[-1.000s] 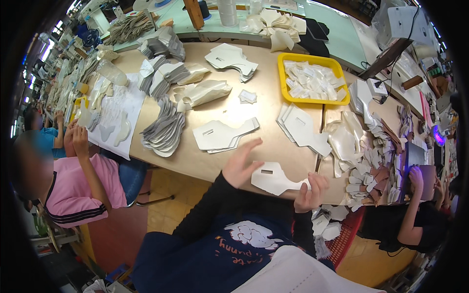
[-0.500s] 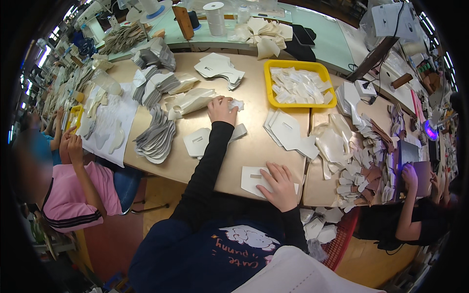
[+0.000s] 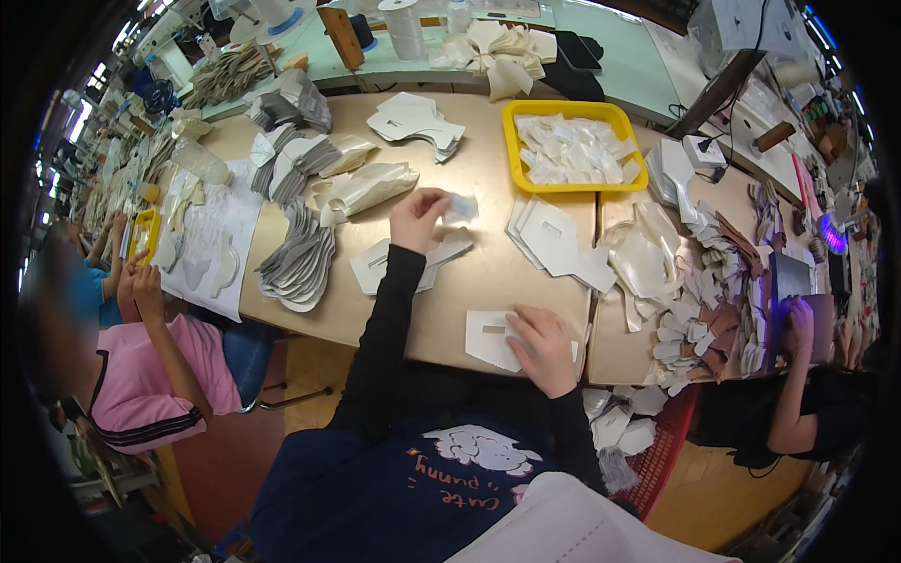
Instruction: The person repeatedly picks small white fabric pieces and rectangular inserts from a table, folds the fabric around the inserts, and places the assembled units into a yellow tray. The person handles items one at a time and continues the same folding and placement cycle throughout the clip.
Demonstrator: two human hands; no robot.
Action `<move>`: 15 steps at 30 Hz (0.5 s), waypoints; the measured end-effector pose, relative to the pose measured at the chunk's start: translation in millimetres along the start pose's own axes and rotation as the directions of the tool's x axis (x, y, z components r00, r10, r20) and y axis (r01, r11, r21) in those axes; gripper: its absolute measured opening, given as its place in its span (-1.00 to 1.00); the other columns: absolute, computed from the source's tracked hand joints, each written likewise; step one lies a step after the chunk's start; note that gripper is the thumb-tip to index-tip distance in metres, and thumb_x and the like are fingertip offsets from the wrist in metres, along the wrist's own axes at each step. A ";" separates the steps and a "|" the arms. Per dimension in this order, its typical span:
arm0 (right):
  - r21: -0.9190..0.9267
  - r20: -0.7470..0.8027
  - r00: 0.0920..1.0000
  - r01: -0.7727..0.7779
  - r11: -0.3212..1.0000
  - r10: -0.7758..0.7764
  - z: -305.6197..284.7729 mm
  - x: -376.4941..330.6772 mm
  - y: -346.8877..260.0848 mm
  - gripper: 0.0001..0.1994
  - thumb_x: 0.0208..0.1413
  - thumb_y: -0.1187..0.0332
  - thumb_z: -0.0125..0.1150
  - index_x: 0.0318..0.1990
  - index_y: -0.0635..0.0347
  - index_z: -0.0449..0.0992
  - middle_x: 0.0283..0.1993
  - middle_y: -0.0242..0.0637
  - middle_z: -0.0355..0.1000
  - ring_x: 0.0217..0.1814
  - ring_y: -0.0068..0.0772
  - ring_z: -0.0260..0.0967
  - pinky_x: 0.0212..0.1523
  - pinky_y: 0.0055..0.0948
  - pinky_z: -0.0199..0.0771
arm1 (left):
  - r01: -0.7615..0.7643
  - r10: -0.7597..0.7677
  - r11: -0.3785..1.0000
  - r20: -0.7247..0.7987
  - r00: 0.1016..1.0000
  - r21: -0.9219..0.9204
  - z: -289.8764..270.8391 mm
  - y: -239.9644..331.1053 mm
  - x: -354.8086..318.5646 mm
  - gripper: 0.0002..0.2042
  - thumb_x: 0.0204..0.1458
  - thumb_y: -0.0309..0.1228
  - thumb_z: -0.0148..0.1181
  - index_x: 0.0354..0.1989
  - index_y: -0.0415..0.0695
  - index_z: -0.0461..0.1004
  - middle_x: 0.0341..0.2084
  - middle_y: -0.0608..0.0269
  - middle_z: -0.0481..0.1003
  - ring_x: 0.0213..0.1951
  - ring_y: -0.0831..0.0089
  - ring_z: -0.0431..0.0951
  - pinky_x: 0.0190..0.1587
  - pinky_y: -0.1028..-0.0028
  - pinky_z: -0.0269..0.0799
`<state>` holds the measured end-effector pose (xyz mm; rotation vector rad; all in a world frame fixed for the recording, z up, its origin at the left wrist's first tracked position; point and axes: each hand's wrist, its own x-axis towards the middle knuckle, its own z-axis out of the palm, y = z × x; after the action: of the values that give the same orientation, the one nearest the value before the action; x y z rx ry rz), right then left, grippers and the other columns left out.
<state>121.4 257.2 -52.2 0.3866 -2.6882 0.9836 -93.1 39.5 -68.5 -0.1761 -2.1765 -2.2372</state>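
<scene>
My left hand [image 3: 419,221] is closed in a pinch on a small translucent film piece [image 3: 460,208], raised a little off the table. Just under that wrist, partly covered by my sleeve, lies a group of white cut pieces [image 3: 370,272], the front one slotted. At the table's near edge my right hand [image 3: 544,351] rests with its fingers spread over a white slotted piece [image 3: 484,328], touching its right side. To the right of the film, several white pieces [image 3: 552,236] overlap in a fanned pile.
A yellow tray [image 3: 511,150] of small pale pieces stands at the back right. Grey piece stacks [image 3: 298,258] and cream sheets [image 3: 366,192] lie to the left. A person in pink [image 3: 155,375] sits on the left; another person's arm [image 3: 796,380] works on the right.
My left hand has lifted the film piece off the table in a pinch. My right hand's fingers have drawn in slightly on the slotted piece. The view has shifted slightly.
</scene>
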 end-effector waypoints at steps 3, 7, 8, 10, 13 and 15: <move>0.357 -0.154 0.936 -0.246 0.901 0.317 -5.8 12.8 -11.7 -0.70 0.07 0.47 0.32 -0.01 0.24 0.56 0.07 -0.15 0.51 0.12 -0.12 0.45 0.13 -0.26 0.41 | 0.016 -0.029 0.995 0.121 0.992 0.103 8.6 15.2 -38.3 -0.84 0.16 -0.52 0.25 -0.12 -0.28 0.59 -0.32 0.31 0.59 -0.28 0.63 0.55 -0.19 0.61 0.44; 0.463 -0.153 0.921 -0.254 0.849 0.359 -11.5 42.4 -17.4 -0.76 0.08 0.50 0.32 -0.07 0.30 0.57 -0.05 -0.13 0.53 0.00 -0.20 0.49 0.02 -0.36 0.46 | 0.196 -0.191 0.981 0.246 0.950 0.004 27.0 37.7 -88.6 -0.82 0.15 -0.50 0.27 -0.09 -0.25 0.60 -0.32 0.33 0.59 -0.28 0.64 0.53 -0.18 0.61 0.44; 0.514 -0.115 0.923 -0.261 0.817 0.368 -8.4 50.4 -18.1 -0.78 0.08 0.50 0.32 -0.10 0.31 0.58 -0.07 -0.14 0.53 -0.02 -0.23 0.49 0.01 -0.38 0.45 | 0.228 -0.216 0.974 0.270 0.938 -0.011 30.5 43.3 -98.3 -0.81 0.14 -0.50 0.27 -0.08 -0.24 0.60 -0.32 0.33 0.59 -0.29 0.64 0.53 -0.18 0.60 0.43; 0.579 -0.079 0.924 -0.264 0.771 0.375 -1.1 60.9 -19.5 -0.86 0.08 0.50 0.33 -0.21 0.34 0.59 -0.15 -0.18 0.52 -0.12 -0.37 0.49 -0.06 -0.46 0.45 | 0.294 -0.258 0.953 0.310 0.915 -0.076 34.9 51.6 -109.7 -0.69 0.11 -0.54 0.30 0.05 -0.23 0.54 -0.29 0.31 0.56 -0.25 0.63 0.52 -0.13 0.59 0.45; 0.720 -0.029 0.861 -0.334 0.608 0.508 11.5 64.8 -23.0 -0.91 0.10 0.52 0.30 -0.26 0.37 0.58 -0.17 -0.22 0.52 -0.13 -0.42 0.47 -0.08 -0.48 0.44 | 0.305 -0.231 0.909 0.267 0.936 -0.285 31.9 57.2 -125.0 -0.57 0.07 -0.59 0.34 0.14 -0.26 0.45 -0.30 0.30 0.53 -0.22 0.63 0.52 -0.08 0.60 0.47; 0.757 -0.063 0.888 -0.254 0.602 0.455 17.1 65.8 -24.7 -0.92 0.12 0.54 0.28 -0.27 0.38 0.57 -0.19 -0.23 0.51 -0.14 -0.43 0.46 -0.09 -0.48 0.44 | 0.378 -0.320 0.890 0.242 0.916 -0.256 23.7 55.7 -129.0 -0.52 0.05 -0.60 0.35 0.18 -0.28 0.41 -0.30 0.28 0.54 -0.21 0.60 0.54 -0.07 0.60 0.47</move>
<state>65.8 217.2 -29.0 -0.1742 -2.0426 2.0886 41.8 52.8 -24.3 0.0026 -2.0825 -2.8620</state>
